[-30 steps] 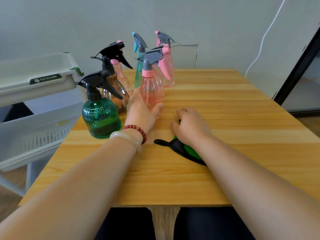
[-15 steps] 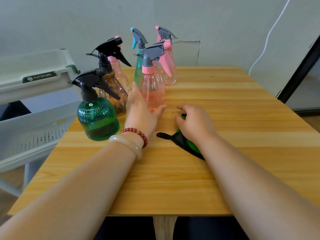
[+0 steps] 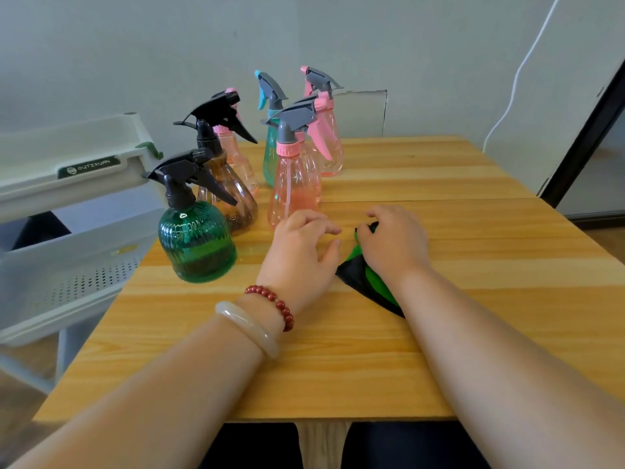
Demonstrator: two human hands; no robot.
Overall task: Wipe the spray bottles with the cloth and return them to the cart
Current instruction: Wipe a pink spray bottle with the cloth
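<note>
1. Head view: the left hand [image 3: 301, 252] sits low over the light wooden worktop [image 3: 473, 299]. Its fingers are loosely curled and hold nothing, just before the upright clear pink plastic spray bottle with a grey trigger [image 3: 294, 187].
2. The right hand [image 3: 394, 245] lies on the green and black cloth [image 3: 367, 284], fingers curled over its far end.
3. The white plastic cart [image 3: 67, 184] stands beside the worktop's left edge.

The green-and-black cloth [image 3: 367, 282] lies bunched on the desk [image 3: 439, 333], gripped by my right fingers [image 3: 382, 213]. A pink bottle [image 3: 294, 194] stands upright just beyond my left fingers [image 3: 318, 225]. A brown bottle [image 3: 233, 198] and a green bottle [image 3: 196, 245] stand to their left, with a teal bottle [image 3: 270, 154] and two pink bottles [image 3: 329, 154] behind. The white cart [image 3: 67, 231] is farther left.
</note>
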